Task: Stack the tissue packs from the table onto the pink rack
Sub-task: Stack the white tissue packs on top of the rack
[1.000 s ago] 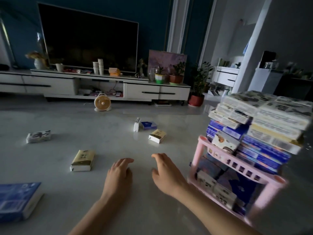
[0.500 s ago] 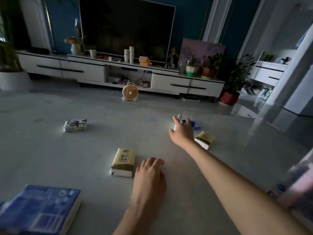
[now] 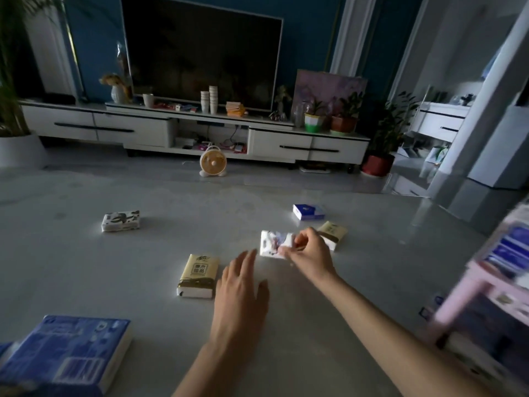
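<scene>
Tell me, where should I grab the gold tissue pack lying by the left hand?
Pinch the gold tissue pack across its two long side edges, coming straight down from above. It lies flat on the table, label up, with both long sides free. The open left hand is just to its right, so that one is probably easiest.
</scene>
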